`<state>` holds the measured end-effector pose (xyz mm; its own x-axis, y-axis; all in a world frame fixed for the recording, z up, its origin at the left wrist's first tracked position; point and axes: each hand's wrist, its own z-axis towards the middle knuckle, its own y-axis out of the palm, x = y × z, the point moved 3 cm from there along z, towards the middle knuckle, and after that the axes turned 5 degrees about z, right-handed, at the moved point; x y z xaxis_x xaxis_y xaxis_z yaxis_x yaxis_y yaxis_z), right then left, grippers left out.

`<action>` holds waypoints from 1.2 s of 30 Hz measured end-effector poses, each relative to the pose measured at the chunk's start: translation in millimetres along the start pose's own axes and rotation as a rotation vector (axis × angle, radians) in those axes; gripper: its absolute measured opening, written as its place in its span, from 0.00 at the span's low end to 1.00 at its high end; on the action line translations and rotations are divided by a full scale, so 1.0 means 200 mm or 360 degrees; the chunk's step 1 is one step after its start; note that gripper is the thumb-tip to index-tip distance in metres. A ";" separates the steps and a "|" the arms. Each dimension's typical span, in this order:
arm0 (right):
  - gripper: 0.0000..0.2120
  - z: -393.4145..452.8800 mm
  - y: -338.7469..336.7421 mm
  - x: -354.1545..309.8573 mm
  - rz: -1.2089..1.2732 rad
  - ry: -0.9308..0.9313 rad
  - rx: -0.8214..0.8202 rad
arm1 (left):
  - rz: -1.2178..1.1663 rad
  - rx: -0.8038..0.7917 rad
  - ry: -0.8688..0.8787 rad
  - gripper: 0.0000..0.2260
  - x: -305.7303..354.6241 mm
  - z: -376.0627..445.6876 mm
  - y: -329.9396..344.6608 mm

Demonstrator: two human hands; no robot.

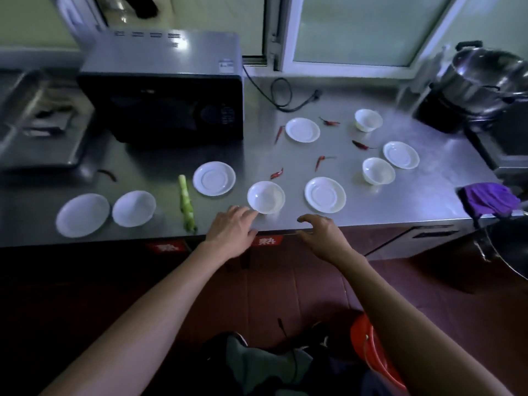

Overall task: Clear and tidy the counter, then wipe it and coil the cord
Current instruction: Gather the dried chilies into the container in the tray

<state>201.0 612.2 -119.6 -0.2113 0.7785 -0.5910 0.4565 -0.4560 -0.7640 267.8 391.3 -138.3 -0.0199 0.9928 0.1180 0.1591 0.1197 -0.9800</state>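
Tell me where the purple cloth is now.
The purple cloth lies at the counter's right front edge, right of the bowls and below the steel pot.

Both hands, left hand (233,224) and right hand (321,232), hover empty at the near table (285,224) edge, left fingertips touching a white bowl (266,197).

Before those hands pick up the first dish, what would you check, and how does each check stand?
1. Both hands free: ok. The left hand and right hand hold nothing.
2. Nearest small white bowl within reach: ok, the left fingertips are at its rim.
3. Dish looks empty: ok, nothing shows inside it.
4. Loose scraps cleared from the steel counter: not ok. Red dried chillies and a green vegetable stalk lie among the dishes.
5. Purple cloth ready for wiping: ok, it sits at the counter's right end.
6. Black power cord coiled: not ok, it lies loose beside the black microwave.
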 end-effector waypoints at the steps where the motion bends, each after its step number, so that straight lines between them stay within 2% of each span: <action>1: 0.18 0.01 0.04 -0.06 -0.0019 -0.0024 -0.0030 | -0.0023 0.0002 -0.0038 0.22 -0.05 -0.04 0.00; 9: 0.22 0.14 0.28 -0.39 -0.0256 -0.0218 -0.0197 | -0.0159 0.0046 -0.0308 0.20 -0.42 -0.29 0.05; 20: 0.23 0.52 0.60 -0.77 -0.0307 -0.0502 -0.0452 | -0.0186 0.0036 -0.0630 0.19 -0.86 -0.37 0.11; 24: 0.23 0.67 0.70 -0.88 -0.0282 -0.0562 -0.0562 | -0.0132 -0.0016 -0.0743 0.24 -1.05 -0.33 0.12; 29: 0.21 0.86 0.80 -1.00 -0.0260 -0.0636 -0.0675 | -0.0089 -0.0210 -0.0935 0.35 -1.25 -0.23 0.16; 36: 0.18 1.01 0.88 -1.09 -0.0211 -0.0699 -0.0770 | -0.0100 -0.0315 -0.1066 0.41 -1.38 -0.14 0.20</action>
<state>152.9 275.2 -178.7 -0.5782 0.5199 -0.6289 0.7170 -0.0441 -0.6957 308.0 122.8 -205.8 -0.6288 0.7774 -0.0133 0.3132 0.2376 -0.9195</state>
